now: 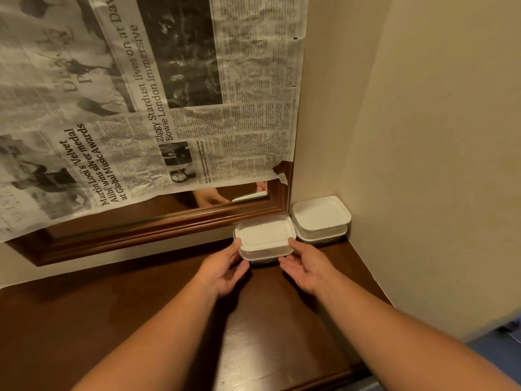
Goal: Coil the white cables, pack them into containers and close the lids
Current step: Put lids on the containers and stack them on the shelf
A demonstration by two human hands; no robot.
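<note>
A small clear container with a white lid stands on the dark wooden table, close to the mirror frame. My left hand touches its left side, thumb at the lid's edge. My right hand is at its right side with the palm open and the fingertips near its front corner. In the corner behind it stand two more lidded containers, one stacked on the other. All lids are on. No white cable is visible; the contents are hidden.
A wood-framed mirror leans against the back wall, mostly covered by newspaper. A beige wall bounds the table on the right. The table's front edge runs along the bottom right.
</note>
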